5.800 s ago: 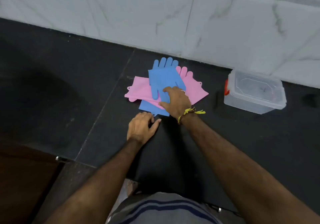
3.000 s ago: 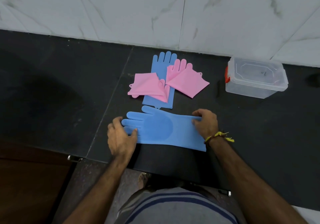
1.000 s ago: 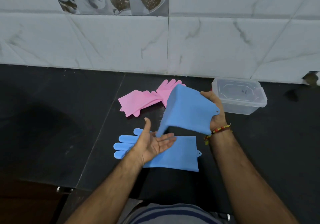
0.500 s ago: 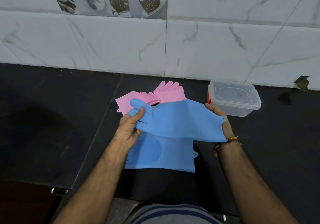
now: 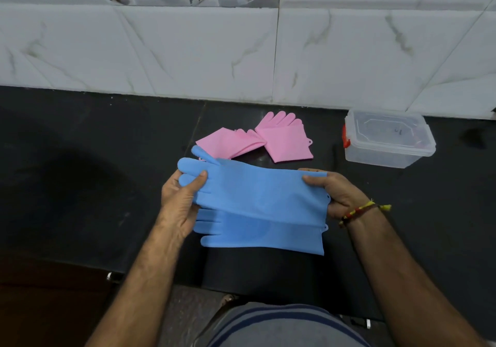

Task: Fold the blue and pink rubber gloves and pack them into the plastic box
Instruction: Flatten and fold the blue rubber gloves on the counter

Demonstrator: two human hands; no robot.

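Left hand (image 5: 180, 199) grip pinches upper blue glove (image 5: 257, 193) at fingers, right hand (image 5: 332, 193) grip pinches cuff; glove stretched between grips over second blue glove (image 5: 257, 236) on tabletop (image 5: 80, 172). Risk: slick rubber slips, stack misaligns.

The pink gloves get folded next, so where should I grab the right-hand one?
Take the right pink glove by its cuff corners, nearest you. It lies flat on the counter, fingers toward the wall, cuff tip pointing at you, so coming from the front looks easiest.
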